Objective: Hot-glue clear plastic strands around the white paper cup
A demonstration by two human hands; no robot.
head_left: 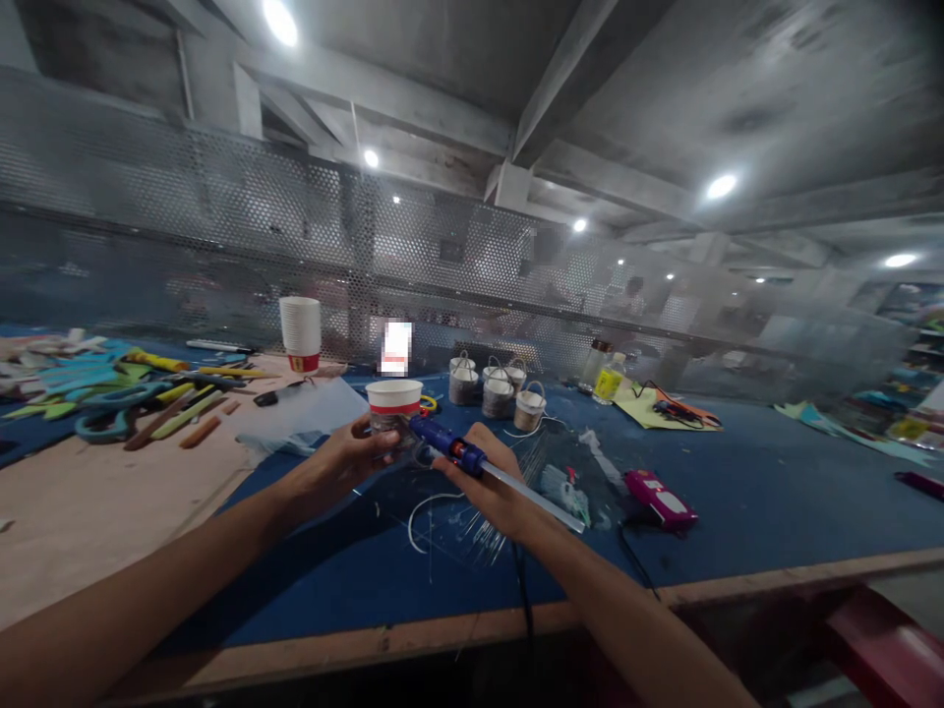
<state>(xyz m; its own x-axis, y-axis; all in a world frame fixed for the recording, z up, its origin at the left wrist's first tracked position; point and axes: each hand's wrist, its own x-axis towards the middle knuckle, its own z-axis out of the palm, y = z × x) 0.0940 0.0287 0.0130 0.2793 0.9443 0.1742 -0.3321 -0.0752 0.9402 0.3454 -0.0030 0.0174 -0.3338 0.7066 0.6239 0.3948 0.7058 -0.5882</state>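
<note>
My left hand [367, 447] is wrapped round the lower part of a paper cup [394, 396], white with a red band. The cup is held roughly upright above the blue table surface. In my right hand [483, 472] is a blue hot glue gun [447, 442], its nozzle end against or very near the cup's side. A long clear glue stick [535, 500] juts from the back of the gun. What the cup's lower side looks like is mostly hidden by my fingers. Just beyond stand several small cups with looped handles [498, 391].
A stack of paper cups [301, 332] stands at the back left. Scissors [110, 413], markers and gloves lie left. To the right are a magenta device [660, 500], a yellow-labelled bottle [609, 381] and yellow paper [664, 405]. Perforated metal screen [413, 236] closes off the back.
</note>
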